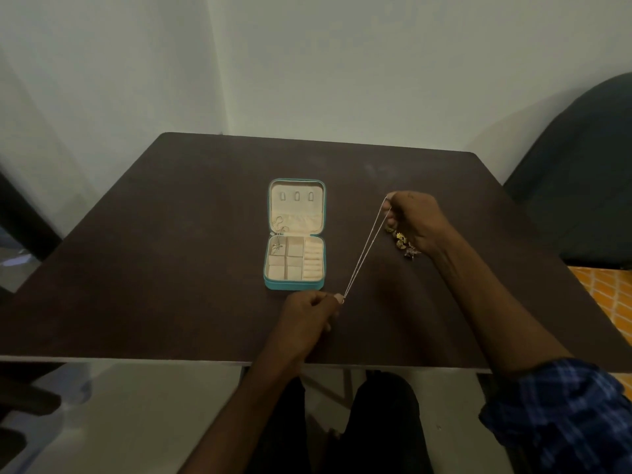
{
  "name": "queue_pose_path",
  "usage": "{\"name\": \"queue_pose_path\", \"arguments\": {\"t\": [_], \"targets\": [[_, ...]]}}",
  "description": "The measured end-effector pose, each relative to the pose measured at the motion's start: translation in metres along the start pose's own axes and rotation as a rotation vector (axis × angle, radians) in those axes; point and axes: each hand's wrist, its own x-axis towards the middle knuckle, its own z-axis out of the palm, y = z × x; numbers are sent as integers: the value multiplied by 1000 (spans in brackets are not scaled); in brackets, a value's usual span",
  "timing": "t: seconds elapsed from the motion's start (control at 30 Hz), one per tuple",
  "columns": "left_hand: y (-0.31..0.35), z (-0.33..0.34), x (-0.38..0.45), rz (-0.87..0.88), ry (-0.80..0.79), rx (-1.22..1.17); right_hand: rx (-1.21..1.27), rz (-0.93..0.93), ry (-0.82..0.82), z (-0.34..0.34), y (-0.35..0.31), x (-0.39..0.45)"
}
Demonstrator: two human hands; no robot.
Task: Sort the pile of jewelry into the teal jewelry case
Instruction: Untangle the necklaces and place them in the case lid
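Fingers: your left hand (309, 311) has its fingers (338, 298) curled, pinching the near end of a thin chain (364, 249); your right hand (415, 222) pinches the far end, so it's stretched taut between them, raised off the worktop (171, 251).
Teal jewelry case (294, 234): lying open mid-worktop, just left of the chain, lid flat at the back.
Inside the case: one necklace (278, 239) trails from the lid pocket into the top-left compartment; can't make out much more.
Jewelry pile (402, 242): gold bits on the worktop right under your right hand, partly hidden.
Far right: dark chair (581, 172), plaid sleeve (561, 412).
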Motion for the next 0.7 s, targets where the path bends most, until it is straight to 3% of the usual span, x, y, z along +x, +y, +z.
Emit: {"name": "queue_pose_path", "arguments": {"t": [0.13,0.27,0.53,0.7], "targets": [[-6,2,0,-28,-8,-272,168,78,-41,-2,-9,-4],[-7,4,-1,-28,-33,-539,173,97,-113,-1,-16,-8],[-5,4,0,-93,-197,-757,178,56,-180,-1,-33,-15],[-8,4,2,-111,-213,-747,113,-52,-271,-1,-47,-24]]}}
